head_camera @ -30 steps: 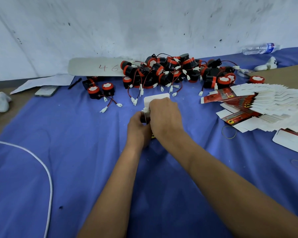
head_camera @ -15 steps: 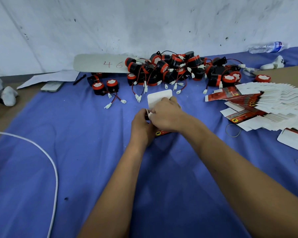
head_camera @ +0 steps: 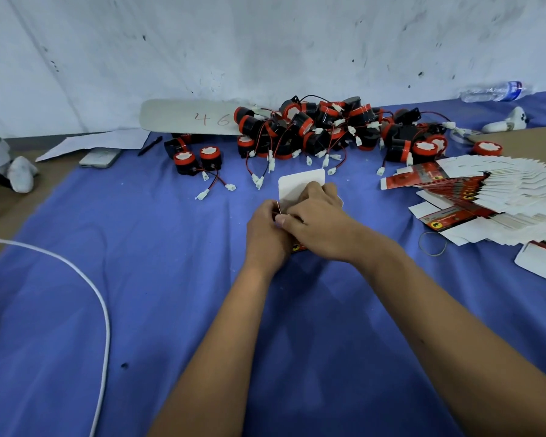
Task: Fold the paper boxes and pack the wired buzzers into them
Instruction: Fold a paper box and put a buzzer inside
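A small paper box point(head_camera: 300, 187), white inside and red outside, sits between my hands on the blue cloth, its white flap standing open toward the far side. My left hand point(head_camera: 267, 230) grips the box's left side. My right hand point(head_camera: 320, 223) lies curled over the box, fingers at its opening, and a thin red wire shows at my left fingertips. The buzzer inside is hidden. A pile of black-and-red wired buzzers point(head_camera: 322, 130) lies behind. Two separate buzzers point(head_camera: 196, 159) sit to its left.
A fanned stack of flat red-and-white box blanks point(head_camera: 486, 197) covers the right side, with a rubber band point(head_camera: 432, 242) beside it. A white cable point(head_camera: 101, 310) curves at left. A phone point(head_camera: 100, 157), pen, paper sheets and a water bottle point(head_camera: 492, 91) lie along the back.
My hands with the box have shifted slightly nearer and lower; my right hand has slid from on top of the flap down over the box opening. The view has shifted a little.
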`<state>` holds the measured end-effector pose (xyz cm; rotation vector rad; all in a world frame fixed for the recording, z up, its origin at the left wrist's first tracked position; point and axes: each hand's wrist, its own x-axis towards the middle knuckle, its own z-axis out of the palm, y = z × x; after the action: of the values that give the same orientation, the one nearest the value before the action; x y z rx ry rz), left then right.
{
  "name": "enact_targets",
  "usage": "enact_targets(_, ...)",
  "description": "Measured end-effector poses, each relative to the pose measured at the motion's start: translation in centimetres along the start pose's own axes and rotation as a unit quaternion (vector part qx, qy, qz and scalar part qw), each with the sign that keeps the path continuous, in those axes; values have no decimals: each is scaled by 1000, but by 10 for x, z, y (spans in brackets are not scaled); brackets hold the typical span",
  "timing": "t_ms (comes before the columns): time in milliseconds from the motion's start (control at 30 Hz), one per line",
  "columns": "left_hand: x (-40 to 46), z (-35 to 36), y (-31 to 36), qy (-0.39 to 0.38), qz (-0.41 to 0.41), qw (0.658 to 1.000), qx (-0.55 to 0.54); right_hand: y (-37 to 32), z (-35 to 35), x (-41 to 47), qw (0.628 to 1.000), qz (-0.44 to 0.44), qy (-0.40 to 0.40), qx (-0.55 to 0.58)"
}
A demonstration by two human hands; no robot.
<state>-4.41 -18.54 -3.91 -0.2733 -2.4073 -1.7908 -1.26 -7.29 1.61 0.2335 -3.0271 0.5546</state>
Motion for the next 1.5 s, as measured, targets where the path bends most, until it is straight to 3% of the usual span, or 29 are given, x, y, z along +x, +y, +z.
enact_targets(100,-3,-1,3,3,0,1000,-7,4,3,4,994,-59,70,51)
enact_targets(267,-5,-4,8,-17,-22,1000,-9,11,7,1,954,-98,187,214)
enact_targets(367,-2,-4,3,-5,-20,1000,-11,17,7,-1,934,-85,198,285)
enact_targets(467,0,-3,-1,-1,-24,1000,-15,25,-2,-1,943,-73,135,295)
enact_targets(567,2,-2,-4,-1,-15,1000,-23,32,-15,-1,961,-84,69,253)
enact_targets(900,-1,-5,-4,-20,11,1000,-14,19,7,3,968,-63,188,154)
enact_targets(1067,-1,-16,2,-119,-25,990,-68,21,14,3,969,-48,211,121)
enact_targets(1233,-2,-22,0,-149,-37,984,-90,18,17,1,972,-43,215,83)
enact_targets(1333,-3,-25,1,-169,-45,979,-109,14,12,2,977,-48,195,65)
enact_targets(1500,-3,-32,0,-228,-78,952,-188,9,0,8,996,-15,89,6)
